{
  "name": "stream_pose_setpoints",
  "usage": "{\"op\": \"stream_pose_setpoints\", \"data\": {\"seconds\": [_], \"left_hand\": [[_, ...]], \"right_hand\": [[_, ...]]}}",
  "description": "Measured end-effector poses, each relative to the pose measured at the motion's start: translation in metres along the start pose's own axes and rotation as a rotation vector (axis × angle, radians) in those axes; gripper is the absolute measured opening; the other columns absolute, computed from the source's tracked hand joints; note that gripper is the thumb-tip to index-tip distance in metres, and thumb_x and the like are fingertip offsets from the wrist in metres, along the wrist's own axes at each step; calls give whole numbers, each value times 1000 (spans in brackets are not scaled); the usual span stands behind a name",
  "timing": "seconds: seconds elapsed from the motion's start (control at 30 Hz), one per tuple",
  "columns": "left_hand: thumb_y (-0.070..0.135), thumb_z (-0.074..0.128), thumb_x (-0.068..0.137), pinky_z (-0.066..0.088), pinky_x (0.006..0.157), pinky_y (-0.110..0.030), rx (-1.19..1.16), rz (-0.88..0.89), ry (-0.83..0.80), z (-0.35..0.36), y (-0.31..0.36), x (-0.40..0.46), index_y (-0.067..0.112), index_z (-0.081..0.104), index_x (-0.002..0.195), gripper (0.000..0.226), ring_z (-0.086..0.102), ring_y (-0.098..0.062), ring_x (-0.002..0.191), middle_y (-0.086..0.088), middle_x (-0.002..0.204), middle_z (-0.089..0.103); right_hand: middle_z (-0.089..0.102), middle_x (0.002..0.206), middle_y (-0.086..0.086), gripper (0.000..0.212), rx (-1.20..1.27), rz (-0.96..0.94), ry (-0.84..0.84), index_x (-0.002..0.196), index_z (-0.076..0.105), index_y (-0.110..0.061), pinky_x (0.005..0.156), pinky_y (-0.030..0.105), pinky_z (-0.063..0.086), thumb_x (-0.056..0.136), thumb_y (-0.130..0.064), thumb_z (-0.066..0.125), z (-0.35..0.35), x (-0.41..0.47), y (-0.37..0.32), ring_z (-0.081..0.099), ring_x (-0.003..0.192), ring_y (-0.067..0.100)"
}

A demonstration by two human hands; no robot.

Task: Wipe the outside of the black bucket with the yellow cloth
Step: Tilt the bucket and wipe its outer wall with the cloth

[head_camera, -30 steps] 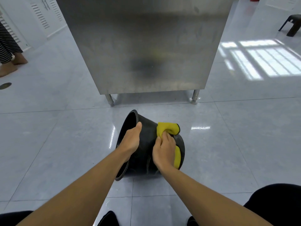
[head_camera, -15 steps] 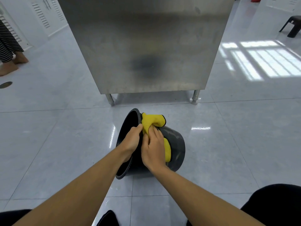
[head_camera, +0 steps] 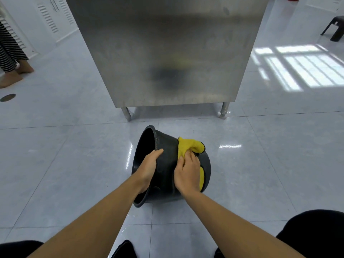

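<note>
The black bucket (head_camera: pixel 165 164) is lying tipped on its side on the pale tiled floor (head_camera: pixel 74 164) in the head view, its open mouth facing nine o'clock and its base toward three o'clock, just in front of a steel cabinet (head_camera: pixel 167 53) that is standing on short legs at twelve o'clock. The left hand (head_camera: pixel 149 167) is reaching in from six o'clock with the forearm stretched straight, gripping the rim: the thumb is lying across the outer wall, pointing toward one o'clock, while the fingers are curling over the edge into the bucket, where they are hidden. The right hand (head_camera: pixel 188 172) is coming in from five o'clock, palm down on the upper outside wall, its fingers held close together and bent, pressing the yellow cloth (head_camera: pixel 189 145) against the bucket. One bunched end of the cloth is sticking out past the fingertips toward twelve o'clock, and another strip is showing beneath the palm at the three o'clock side of the hand, near the base. Dark-clothed knees are showing at the bottom corners. A dark stool (head_camera: pixel 335 28) is standing far off at two o'clock.
</note>
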State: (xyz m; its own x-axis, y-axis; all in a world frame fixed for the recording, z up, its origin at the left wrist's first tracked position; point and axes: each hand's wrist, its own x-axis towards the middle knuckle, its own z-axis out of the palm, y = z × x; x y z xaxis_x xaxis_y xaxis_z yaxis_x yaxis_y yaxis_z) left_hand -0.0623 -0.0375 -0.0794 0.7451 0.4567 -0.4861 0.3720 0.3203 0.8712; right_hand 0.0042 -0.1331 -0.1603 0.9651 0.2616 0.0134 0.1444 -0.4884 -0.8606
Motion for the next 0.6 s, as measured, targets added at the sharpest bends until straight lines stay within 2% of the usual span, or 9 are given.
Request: {"op": "stream_pose_setpoints", "data": {"seconds": [0.1,0.2,0.27,0.33,0.47,0.6], "left_hand": [[27,33,101,52,94,-42,16,8,62,0,-1,-3,3,70,116,46,69,-25,99,-18,112,75],[25,36,103,50,100,-47,42,53,113,1,0,2,-4,62,123,44,65,-30,105,-24,121,69],[29,39,104,48,105,-51,44,57,122,3,2,5,-3,60,124,43,66,-31,110,-23,123,68],[32,39,105,49,104,-46,48,55,128,2,6,9,1,62,124,42,65,-30,115,-20,122,69],[36,39,107,53,97,-36,73,64,118,-3,11,15,11,71,119,42,70,-23,108,-13,114,75],[42,42,106,55,94,-34,68,53,130,-1,13,16,14,75,113,43,74,-18,101,-7,105,79]], "right_hand": [[55,143,5,50,5,-4,-7,141,51,-13,114,48,37,100,-32,31,3,0,-1,45,135,30],[58,135,4,44,25,-50,-3,132,55,-11,110,47,40,100,-30,32,6,-5,-5,47,129,28],[58,132,4,42,54,-103,-16,129,56,-10,109,46,40,100,-30,32,7,-12,-12,48,127,26],[57,136,1,43,85,-170,-56,133,54,-14,111,44,39,100,-31,32,9,-22,-26,47,131,24],[44,156,-3,54,126,-247,-141,155,39,-20,124,37,27,103,-31,30,13,-38,-47,33,148,15],[42,158,-2,52,99,-277,-144,158,36,-20,125,34,26,106,-28,32,9,-33,-41,32,149,14]]}}
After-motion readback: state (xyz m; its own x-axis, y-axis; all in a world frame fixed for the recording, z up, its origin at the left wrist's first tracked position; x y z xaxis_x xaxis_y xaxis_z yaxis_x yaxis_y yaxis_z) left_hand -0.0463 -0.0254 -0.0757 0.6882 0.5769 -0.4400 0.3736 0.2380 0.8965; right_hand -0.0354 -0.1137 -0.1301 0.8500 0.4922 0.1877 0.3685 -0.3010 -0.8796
